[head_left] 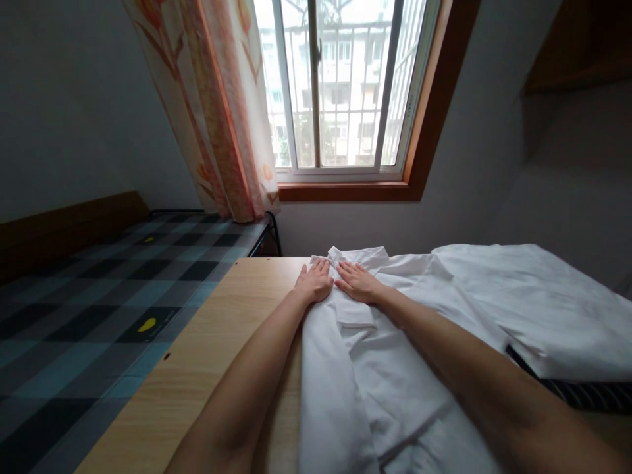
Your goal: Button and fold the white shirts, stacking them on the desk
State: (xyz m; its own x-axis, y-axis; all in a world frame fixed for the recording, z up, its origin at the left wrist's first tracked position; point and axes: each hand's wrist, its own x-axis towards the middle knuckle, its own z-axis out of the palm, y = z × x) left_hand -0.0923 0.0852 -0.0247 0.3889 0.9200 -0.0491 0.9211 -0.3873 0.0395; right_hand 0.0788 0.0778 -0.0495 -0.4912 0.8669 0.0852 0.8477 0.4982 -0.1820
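A white collared shirt [326,368] lies spread on the wooden board [217,355], its collar at the far end and its left side folded inward. My left hand [316,282] rests flat on the cloth near the collar, fingers stretched forward. Just to its right, my right hand [358,282] presses flat on the shirt below the collar, fingers extended and slightly spread. Neither hand grips the fabric. A folded flap of cloth, perhaps a cuff or pocket, shows below the right hand. My right forearm covers part of the shirt.
A checked mattress [118,316] on a black metal frame lies to the left. More white cloth [553,296] is heaped at the right, above a dark striped edge [592,394]. Beyond the board stand a wall, a flowered curtain [217,112] and a barred window [340,92].
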